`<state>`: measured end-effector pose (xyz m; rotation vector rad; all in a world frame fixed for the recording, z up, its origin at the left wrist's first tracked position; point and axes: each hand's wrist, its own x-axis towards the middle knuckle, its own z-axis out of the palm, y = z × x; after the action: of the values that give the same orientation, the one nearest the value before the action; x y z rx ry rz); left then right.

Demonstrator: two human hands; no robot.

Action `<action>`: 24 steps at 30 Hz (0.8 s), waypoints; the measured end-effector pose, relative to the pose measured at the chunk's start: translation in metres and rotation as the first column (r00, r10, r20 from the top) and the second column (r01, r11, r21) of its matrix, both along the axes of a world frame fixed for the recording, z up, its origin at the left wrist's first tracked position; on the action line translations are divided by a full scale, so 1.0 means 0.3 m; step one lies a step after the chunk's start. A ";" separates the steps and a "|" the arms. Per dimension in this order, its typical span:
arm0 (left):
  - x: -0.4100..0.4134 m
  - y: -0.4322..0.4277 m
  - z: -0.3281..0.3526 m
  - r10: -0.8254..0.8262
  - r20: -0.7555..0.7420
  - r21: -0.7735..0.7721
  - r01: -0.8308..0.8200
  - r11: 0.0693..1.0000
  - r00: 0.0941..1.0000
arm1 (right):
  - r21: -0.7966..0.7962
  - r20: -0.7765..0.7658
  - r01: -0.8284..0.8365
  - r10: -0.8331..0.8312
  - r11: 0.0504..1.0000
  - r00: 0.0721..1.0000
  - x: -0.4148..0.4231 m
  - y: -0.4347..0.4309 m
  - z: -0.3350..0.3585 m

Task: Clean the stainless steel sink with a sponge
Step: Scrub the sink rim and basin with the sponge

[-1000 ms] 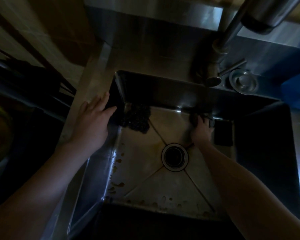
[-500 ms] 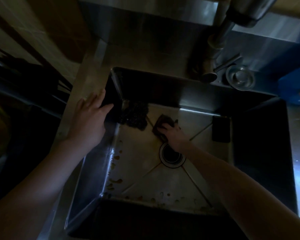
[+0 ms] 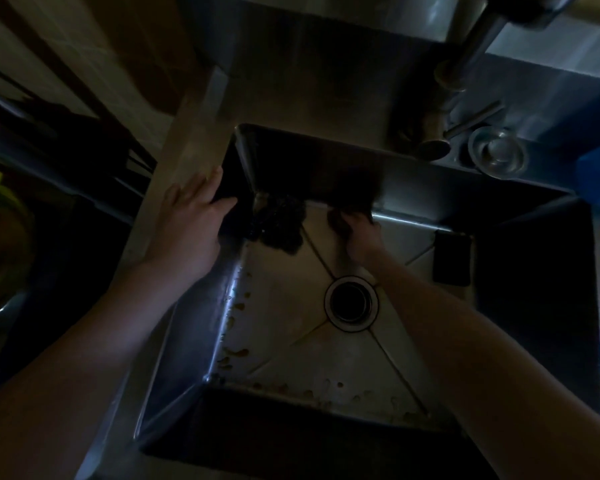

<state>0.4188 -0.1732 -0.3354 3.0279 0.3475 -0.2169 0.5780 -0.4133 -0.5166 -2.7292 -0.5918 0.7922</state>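
Noted left grip [image 3: 194, 220] flat, fingers straight, holding nothing, braced on left rim of sink [image 3: 194, 358]. Logged dark scouring wad [image 3: 279, 223] in far-left corner. Found right grip [image 3: 362, 233] curled round dark sponge [image 3: 340, 220], pressed to sink floor at far wall, beyond drain [image 3: 351, 303]. Judged brown spots [image 3: 236, 353] unscrubbed: strung along left and near edges, nearward and left of sponge; hence expect a pull toward body next.

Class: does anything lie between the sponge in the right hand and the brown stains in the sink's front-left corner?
Nothing visible: bare steel sink floor separates the dark sponge from the brown stains. The black mesh clump sits aside, far-left corner.
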 end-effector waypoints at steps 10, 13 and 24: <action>0.002 0.005 -0.011 -0.004 0.014 -0.001 0.004 1.000 1.000 | -0.018 -0.044 -0.508 0.507 0.861 0.861 -0.230 -0.052 0.040; 0.002 0.002 -0.008 0.004 0.019 -0.009 -0.004 1.000 1.000 | -0.062 -0.058 -0.497 0.494 0.866 0.868 -0.252 -0.140 0.040; 0.003 0.003 -0.022 0.000 0.009 0.024 0.000 1.000 1.000 | 0.008 0.056 0.139 -0.139 0.990 0.989 -0.032 -0.340 0.058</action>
<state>0.4198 -0.1723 -0.3419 3.0519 0.3523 -0.2011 0.5686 -0.5155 -0.4993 -2.7612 -0.4078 0.6817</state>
